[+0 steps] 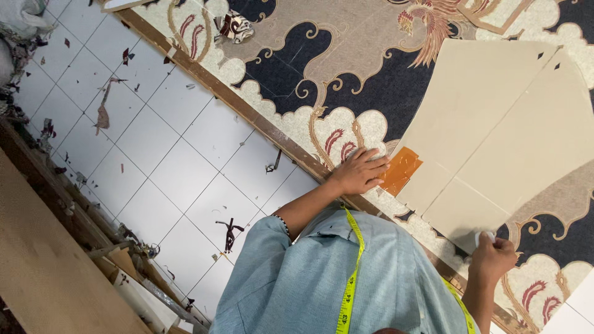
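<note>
Your left hand lies flat on the patterned batik cloth, a cream, navy and tan fabric with cloud scrolls and a red-tailed bird, spread over the wooden-edged table. The fingers are spread and stretched out, pressing down and gripping nothing, their tips touching the edge of a small glossy orange rectangular piece that rests on the cloth. That orange piece sits just against the lower left corner of the large beige paper pattern, a fan-shaped sheet with straight creases, which lies on the cloth and covers much of the right side of the view. Your right hand is curled closed at the near edge of the paper pattern, pinching a small white piece of chalk whose tip touches the pattern's lower corner. A yellow measuring tape hangs round your neck over the light blue shirt. To the left of the table, the white tiled floor carries scattered fabric scraps, and a wooden bench top stands well apart from the table.
</note>
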### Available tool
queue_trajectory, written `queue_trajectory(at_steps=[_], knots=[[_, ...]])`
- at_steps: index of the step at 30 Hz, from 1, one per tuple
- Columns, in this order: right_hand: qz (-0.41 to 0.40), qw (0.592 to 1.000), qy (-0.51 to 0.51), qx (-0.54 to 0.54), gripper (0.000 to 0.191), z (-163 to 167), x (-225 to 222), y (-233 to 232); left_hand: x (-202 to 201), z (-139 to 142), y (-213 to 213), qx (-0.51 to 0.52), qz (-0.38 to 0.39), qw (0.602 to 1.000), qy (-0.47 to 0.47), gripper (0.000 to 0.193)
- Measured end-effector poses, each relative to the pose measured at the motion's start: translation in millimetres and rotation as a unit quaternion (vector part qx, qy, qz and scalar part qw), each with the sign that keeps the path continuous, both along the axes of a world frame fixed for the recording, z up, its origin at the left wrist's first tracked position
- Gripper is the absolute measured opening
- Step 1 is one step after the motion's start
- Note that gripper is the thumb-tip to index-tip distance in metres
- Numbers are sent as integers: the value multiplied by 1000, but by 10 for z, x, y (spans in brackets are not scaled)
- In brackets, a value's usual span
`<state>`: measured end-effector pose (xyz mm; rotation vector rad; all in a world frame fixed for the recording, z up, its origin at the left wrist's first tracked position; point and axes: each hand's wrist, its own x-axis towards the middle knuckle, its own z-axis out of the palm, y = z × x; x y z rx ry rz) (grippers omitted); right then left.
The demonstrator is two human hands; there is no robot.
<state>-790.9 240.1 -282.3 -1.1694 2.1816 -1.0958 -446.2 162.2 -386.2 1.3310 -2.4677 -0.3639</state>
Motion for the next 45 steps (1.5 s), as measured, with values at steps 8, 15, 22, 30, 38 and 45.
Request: queue_trajectory(at_steps=[8,15,22,30,38,45], knots=[[16,1000,-11,-3,27,51,-32,81,-47,15,25,7,2,1000,-7,52],[-3,999,-32,-7,27,-7,-135,75,-42,60,33,-12,-10,1000,-20,50],[-29,990,-55,-123,25,-200,-449,76,-207,5,-26,-5,-12,999,31,47],[12,985,-127,-116,18,-293,-412,84,-285,131,-90,12,-28,998,48,49],[165,980,-13,-112,6,-571,-243,94,-125,-39,-290,30,-20,990,135,46],[307,942,102,-94,18,-437,248,-52,-72,75,-395,30,-3,992,123,44]])
